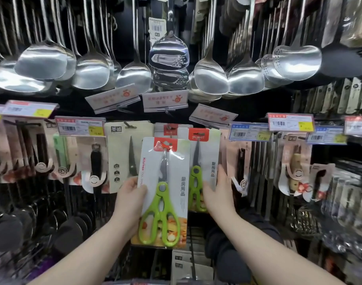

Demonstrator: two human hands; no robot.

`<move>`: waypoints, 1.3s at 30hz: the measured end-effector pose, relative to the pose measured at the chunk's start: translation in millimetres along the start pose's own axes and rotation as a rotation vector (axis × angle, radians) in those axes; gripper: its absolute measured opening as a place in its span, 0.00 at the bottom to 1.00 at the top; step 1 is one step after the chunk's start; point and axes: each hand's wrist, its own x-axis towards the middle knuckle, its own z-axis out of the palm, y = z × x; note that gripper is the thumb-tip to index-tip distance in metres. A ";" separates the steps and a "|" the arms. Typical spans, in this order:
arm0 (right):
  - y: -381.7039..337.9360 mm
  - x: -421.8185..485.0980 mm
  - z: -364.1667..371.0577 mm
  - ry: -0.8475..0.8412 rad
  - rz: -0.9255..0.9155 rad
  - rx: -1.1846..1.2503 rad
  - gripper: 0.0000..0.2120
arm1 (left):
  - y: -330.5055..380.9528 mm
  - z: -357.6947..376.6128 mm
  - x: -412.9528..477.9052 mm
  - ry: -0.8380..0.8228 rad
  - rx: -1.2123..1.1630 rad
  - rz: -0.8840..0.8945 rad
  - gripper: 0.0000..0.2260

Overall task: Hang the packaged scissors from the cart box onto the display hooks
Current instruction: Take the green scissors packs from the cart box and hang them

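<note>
A white card pack of green-handled scissors (pixel 165 194) is held up in the middle of the rack, its red top tab level with a display hook (pixel 168 148). My left hand (pixel 130 200) grips the pack's left edge, thumb on the front. Behind it to the right hangs a second pack of the same green scissors (pixel 202 161). My right hand (pixel 217 194) lies flat on that hanging pack's lower right side with straight fingers. The cart box is out of view.
Steel ladles and spatulas (pixel 170 56) hang low just above the hooks. Price tags (pixel 165 101) jut out over the scissors row. A cream pack with dark scissors (pixel 127 157) hangs left; peelers and openers (pixel 295 167) hang on both sides.
</note>
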 end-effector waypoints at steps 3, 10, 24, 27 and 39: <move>-5.7 -12.7 -7.0 -0.043 -0.010 0.119 0.12 | 2.0 7.9 -4.3 -0.014 -0.007 -0.010 0.11; -9.1 -19.9 -17.1 -0.079 0.001 0.202 0.04 | 8.2 34.3 -10.4 -0.084 -0.014 0.017 0.12; -6.3 4.3 -40.1 0.015 0.034 0.152 0.03 | 20.0 70.2 -8.1 -0.157 0.052 0.024 0.10; -1.8 5.5 -38.7 0.014 0.030 0.138 0.04 | 17.0 71.2 -5.9 -0.144 0.073 0.015 0.11; 5.5 20.4 -37.6 0.011 -0.003 -0.040 0.03 | 10.9 80.7 5.5 -0.150 0.121 0.028 0.11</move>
